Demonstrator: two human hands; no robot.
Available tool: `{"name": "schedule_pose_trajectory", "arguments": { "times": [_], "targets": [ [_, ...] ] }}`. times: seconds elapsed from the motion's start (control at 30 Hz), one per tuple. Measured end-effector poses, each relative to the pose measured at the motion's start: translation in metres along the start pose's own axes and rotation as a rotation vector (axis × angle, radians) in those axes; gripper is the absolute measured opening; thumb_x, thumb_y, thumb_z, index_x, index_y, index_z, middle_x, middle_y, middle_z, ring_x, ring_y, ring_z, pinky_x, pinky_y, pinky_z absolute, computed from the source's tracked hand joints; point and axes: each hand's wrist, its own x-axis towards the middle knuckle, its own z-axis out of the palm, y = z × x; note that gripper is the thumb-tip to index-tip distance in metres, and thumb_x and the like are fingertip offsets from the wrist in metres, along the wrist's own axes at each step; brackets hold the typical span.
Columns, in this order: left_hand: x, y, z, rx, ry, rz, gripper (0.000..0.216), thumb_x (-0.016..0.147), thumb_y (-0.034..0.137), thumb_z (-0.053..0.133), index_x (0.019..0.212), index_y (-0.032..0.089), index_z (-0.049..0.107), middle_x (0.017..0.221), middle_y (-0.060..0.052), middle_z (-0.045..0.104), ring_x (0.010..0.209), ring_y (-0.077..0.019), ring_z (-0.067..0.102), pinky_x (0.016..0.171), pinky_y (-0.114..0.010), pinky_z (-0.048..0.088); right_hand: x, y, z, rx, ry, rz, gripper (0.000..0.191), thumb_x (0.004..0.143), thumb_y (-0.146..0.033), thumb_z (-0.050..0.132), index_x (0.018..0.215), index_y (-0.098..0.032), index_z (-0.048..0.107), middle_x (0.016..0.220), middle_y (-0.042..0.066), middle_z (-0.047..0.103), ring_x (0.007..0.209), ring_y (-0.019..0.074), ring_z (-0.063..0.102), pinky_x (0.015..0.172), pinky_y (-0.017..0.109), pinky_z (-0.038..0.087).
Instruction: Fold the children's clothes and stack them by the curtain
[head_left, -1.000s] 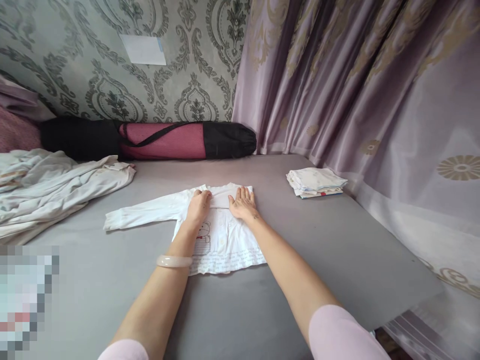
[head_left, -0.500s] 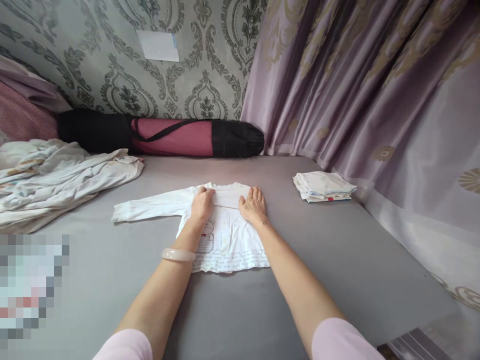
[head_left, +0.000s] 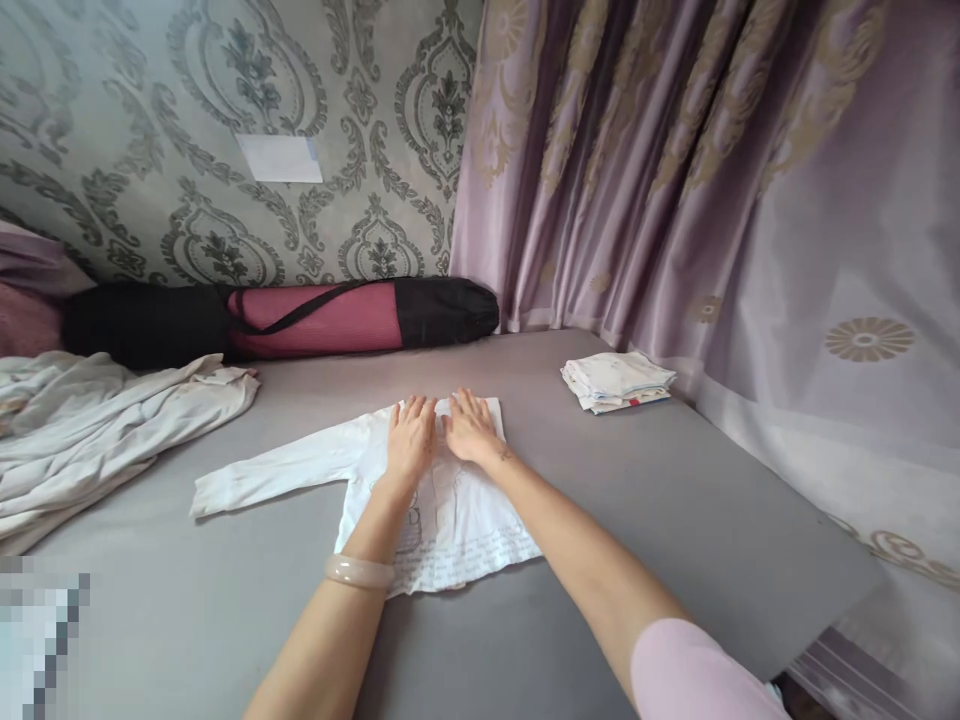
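A small white long-sleeved baby shirt (head_left: 465, 520) lies front up on the grey sheet, with a line drawing on its chest and rows of print along the hem. One sleeve stretches out to the left; the other does not show as spread out. My left hand (head_left: 412, 440) rests flat on the upper chest near the collar, fingers extended. Close beside it, my right hand (head_left: 470, 428) lies flat on the upper right part, fingers pointing away from me. Both hands cover part of the collar area.
A folded stack of cloths (head_left: 619, 382) sits at the right by the purple curtain (head_left: 570, 200). Rumpled pale fabric (head_left: 112, 430) lies at the left. Against the patterned wall stretches a long black and pink bag (head_left: 315, 320). A pixelated patch covers the lower left corner.
My left hand has gone from curled fingers to flat on the shirt. My right hand has moved left, closer to it. The camera view has tilted and shifted.
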Motion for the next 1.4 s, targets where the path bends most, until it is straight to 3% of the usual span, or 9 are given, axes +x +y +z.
{"name": "schedule_pose_trajectory", "arguments": {
  "times": [0.13, 0.3, 0.57, 0.8, 0.93, 1.23, 1.33, 1.4],
  "targets": [
    [-0.004, 0.003, 0.014, 0.011, -0.114, -0.015, 0.041, 0.096, 0.021, 0.034, 0.132, 0.013, 0.052, 0.139, -0.015, 0.055, 0.136, -0.0280, 0.042, 0.114, -0.047, 0.026, -0.003, -0.011, 0.023, 0.027, -0.019, -0.009, 0.061, 0.099, -0.033, 0.020, 0.151, -0.003, 0.024, 0.160, 0.015, 0.015, 0.148, 0.0244, 0.009, 0.119, 0.042, 0.005],
    [-0.009, 0.000, 0.015, -0.002, -0.141, -0.029, 0.042, 0.097, 0.027, 0.035, 0.133, 0.013, 0.052, 0.142, -0.015, 0.052, 0.139, -0.0286, 0.037, 0.114, -0.048, 0.026, -0.003, -0.004, 0.031, 0.011, 0.033, 0.033, 0.062, 0.098, -0.034, 0.022, 0.152, -0.003, 0.022, 0.161, 0.012, 0.015, 0.148, 0.0232, 0.010, 0.119, 0.039, 0.005],
    [-0.014, -0.001, 0.012, 0.041, -0.126, 0.009, 0.044, 0.099, 0.034, 0.032, 0.134, 0.020, 0.053, 0.146, -0.010, 0.049, 0.142, -0.0297, 0.031, 0.116, -0.054, 0.018, -0.012, 0.029, 0.020, -0.038, 0.050, 0.079, 0.064, 0.099, -0.039, 0.021, 0.151, -0.002, 0.024, 0.160, 0.013, 0.020, 0.148, 0.0235, 0.012, 0.119, 0.040, 0.004],
    [-0.009, 0.005, 0.010, 0.081, -0.244, -0.073, 0.052, 0.099, 0.036, 0.029, 0.142, 0.011, 0.043, 0.152, -0.018, 0.038, 0.144, -0.0298, 0.027, 0.115, -0.055, 0.021, -0.019, 0.058, 0.012, -0.023, 0.009, 0.111, 0.063, 0.099, -0.038, 0.022, 0.153, -0.007, 0.021, 0.161, 0.012, 0.015, 0.147, 0.0237, 0.013, 0.118, 0.039, 0.008],
    [-0.007, 0.004, 0.006, 0.083, -0.337, -0.101, 0.058, 0.099, 0.040, 0.028, 0.146, 0.007, 0.036, 0.155, -0.019, 0.030, 0.146, -0.0306, 0.022, 0.116, -0.053, 0.019, -0.019, 0.062, 0.012, -0.020, -0.005, 0.118, 0.062, 0.099, -0.038, 0.021, 0.154, -0.009, 0.020, 0.161, 0.010, 0.014, 0.148, 0.0228, 0.011, 0.118, 0.039, 0.006],
    [-0.008, -0.001, -0.003, 0.052, -0.396, -0.026, 0.056, 0.099, 0.042, 0.031, 0.146, 0.012, 0.035, 0.156, -0.019, 0.026, 0.146, -0.0298, 0.020, 0.115, -0.053, 0.020, -0.019, 0.059, 0.009, -0.035, -0.007, 0.168, 0.062, 0.098, -0.035, 0.020, 0.154, -0.007, 0.018, 0.161, 0.010, 0.014, 0.148, 0.0223, 0.012, 0.118, 0.040, 0.007],
    [-0.009, -0.012, -0.015, 0.047, -0.361, -0.058, 0.056, 0.097, 0.043, 0.034, 0.146, 0.015, 0.036, 0.156, -0.018, 0.028, 0.146, -0.0294, 0.021, 0.115, -0.053, 0.019, -0.017, 0.060, 0.003, -0.026, -0.062, 0.166, 0.064, 0.098, -0.037, 0.020, 0.154, -0.007, 0.017, 0.162, 0.010, 0.013, 0.148, 0.0226, 0.011, 0.118, 0.041, 0.009],
    [-0.015, -0.032, -0.029, 0.041, -0.266, -0.120, 0.053, 0.097, 0.041, 0.034, 0.143, 0.015, 0.039, 0.153, -0.017, 0.035, 0.144, -0.0278, 0.027, 0.114, -0.051, 0.022, -0.015, 0.063, -0.003, -0.005, -0.102, 0.158, 0.065, 0.098, -0.039, 0.021, 0.154, -0.007, 0.017, 0.161, 0.011, 0.013, 0.148, 0.0224, 0.012, 0.118, 0.041, 0.011]
  ]
}}
